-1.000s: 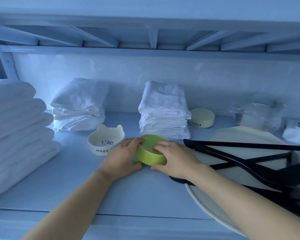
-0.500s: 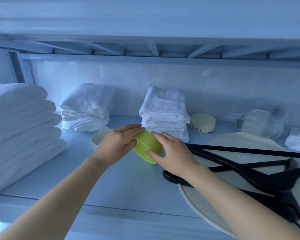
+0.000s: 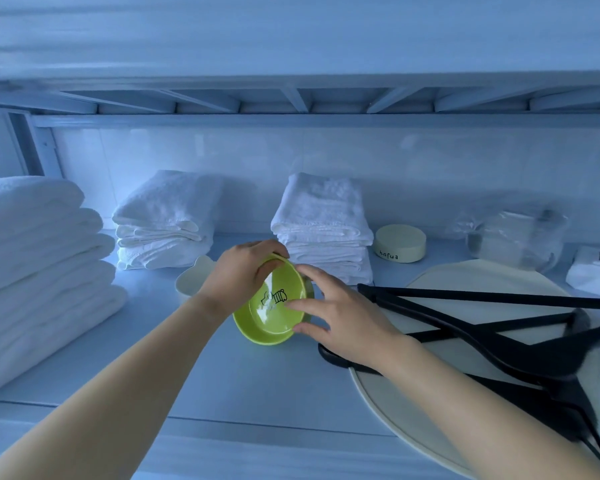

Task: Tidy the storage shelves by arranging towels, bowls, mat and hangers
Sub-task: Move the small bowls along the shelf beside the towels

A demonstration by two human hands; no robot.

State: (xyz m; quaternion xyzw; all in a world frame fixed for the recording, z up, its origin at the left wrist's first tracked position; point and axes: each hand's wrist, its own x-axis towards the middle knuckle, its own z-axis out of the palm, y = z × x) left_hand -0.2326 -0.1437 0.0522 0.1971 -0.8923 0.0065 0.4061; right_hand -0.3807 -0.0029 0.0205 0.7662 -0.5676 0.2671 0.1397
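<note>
A: What's on the shelf [image 3: 257, 382], L to R?

B: Big towel stack [image 3: 39, 258] far L, near the front. Smaller towel stack [image 3: 167, 220] at the back wall. White cat-ear bowl [image 3: 191, 280] just in front of it, upright, half hidden by the left hand [image 3: 239, 275].

A: And the green bowl [image 3: 274, 317]?

B: Mid-shelf, btwn both hands. Tipped up, mouth facing the person, base twd the back wall; a little drawing shows inside. Round, so no long axis. Can't tell if its low edge touches the shelf.

A: Grips?

B: L fingers curl over the top rim, holding it. Right hand [image 3: 343, 320] has fingers spread, barely bent: one across the inside, others behind the R rim, thumb at the low edge. A loose hold.

A: Further R?

B: Third towel stack [image 3: 323, 226] behind the bowl, then a cream bowl [image 3: 400, 242] w/ lettering upside down. Cream mat [image 3: 482, 282] lies flat; black hangers [image 3: 534, 358] piled on it, long bars running approx L-R. Clear bag [image 3: 513, 237] and white packet [image 3: 593, 271] at the back R.
</note>
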